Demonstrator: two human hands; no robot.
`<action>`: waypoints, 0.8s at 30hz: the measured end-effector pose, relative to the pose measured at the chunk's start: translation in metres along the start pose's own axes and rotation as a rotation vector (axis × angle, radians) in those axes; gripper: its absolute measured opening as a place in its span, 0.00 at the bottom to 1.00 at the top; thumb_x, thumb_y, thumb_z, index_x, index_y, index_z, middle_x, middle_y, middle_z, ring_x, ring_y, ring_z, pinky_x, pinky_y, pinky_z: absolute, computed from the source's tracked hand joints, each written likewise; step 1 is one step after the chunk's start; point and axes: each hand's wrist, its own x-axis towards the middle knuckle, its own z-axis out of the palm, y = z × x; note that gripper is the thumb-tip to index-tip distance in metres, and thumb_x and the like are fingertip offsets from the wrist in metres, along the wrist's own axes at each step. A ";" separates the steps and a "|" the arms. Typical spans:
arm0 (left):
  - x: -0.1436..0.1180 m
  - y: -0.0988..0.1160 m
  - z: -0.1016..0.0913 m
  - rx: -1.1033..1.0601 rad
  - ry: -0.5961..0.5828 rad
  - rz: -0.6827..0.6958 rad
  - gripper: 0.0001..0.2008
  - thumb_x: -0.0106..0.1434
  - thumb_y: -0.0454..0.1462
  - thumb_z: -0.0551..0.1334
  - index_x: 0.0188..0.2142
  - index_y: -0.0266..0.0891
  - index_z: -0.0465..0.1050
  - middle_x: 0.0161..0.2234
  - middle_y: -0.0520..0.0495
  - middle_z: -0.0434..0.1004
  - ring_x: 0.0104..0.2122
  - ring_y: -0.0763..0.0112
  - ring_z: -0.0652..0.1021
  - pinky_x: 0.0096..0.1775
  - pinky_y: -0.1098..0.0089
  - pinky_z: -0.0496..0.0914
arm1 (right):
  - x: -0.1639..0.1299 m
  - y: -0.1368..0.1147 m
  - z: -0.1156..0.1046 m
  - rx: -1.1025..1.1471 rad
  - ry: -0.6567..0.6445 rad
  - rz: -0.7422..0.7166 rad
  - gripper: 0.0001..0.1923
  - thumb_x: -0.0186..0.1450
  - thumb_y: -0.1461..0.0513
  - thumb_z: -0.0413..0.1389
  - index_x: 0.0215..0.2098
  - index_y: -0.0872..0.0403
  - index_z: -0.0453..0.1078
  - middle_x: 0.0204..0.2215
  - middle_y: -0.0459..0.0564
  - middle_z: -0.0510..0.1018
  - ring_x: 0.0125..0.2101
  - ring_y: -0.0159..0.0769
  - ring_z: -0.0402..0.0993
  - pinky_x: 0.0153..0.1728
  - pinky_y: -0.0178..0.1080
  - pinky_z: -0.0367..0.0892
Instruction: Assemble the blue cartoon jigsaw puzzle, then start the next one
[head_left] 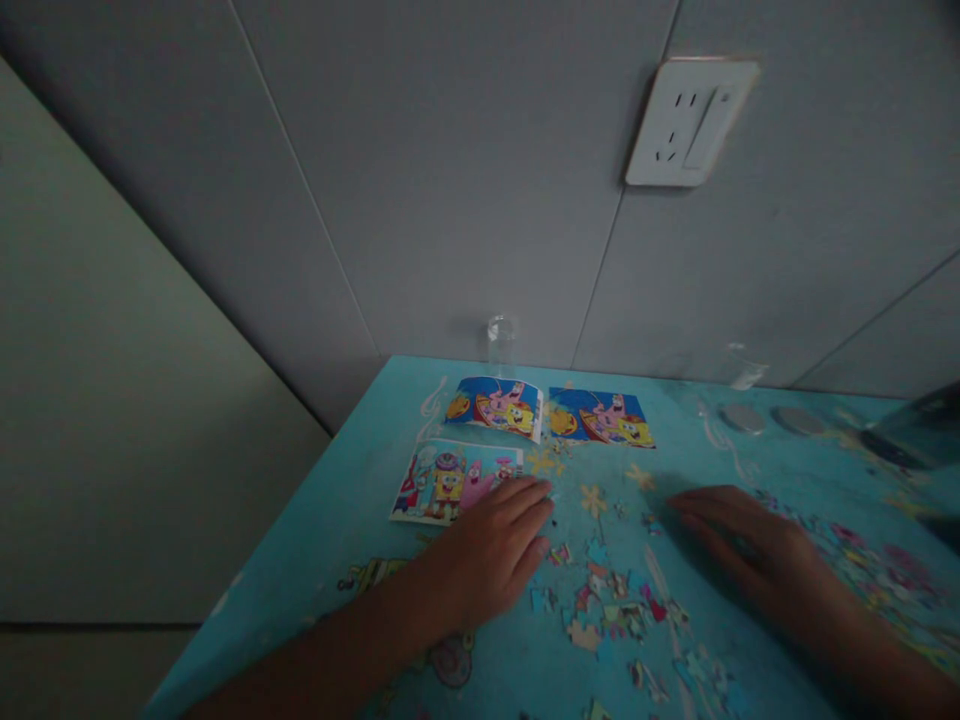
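Turquoise table (337, 500) against grey wall: loose puzzle pieces (607, 605) lay scattered and unjoined between left hand (491, 555) and right hand (742, 550), both flat, fingers spread, gripping nothing; three picture cards (450, 482) beyond.

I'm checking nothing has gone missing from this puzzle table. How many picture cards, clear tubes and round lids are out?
Picture cards: 3
Clear tubes: 2, the right one faint
Round lids: 2
Total: 7
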 end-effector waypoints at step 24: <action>-0.007 -0.019 0.007 0.050 -0.002 0.020 0.21 0.76 0.39 0.51 0.64 0.39 0.65 0.67 0.43 0.64 0.65 0.60 0.67 0.67 0.51 0.63 | 0.000 -0.023 -0.017 0.143 0.091 0.117 0.12 0.64 0.70 0.50 0.34 0.53 0.75 0.32 0.49 0.80 0.33 0.36 0.76 0.38 0.40 0.71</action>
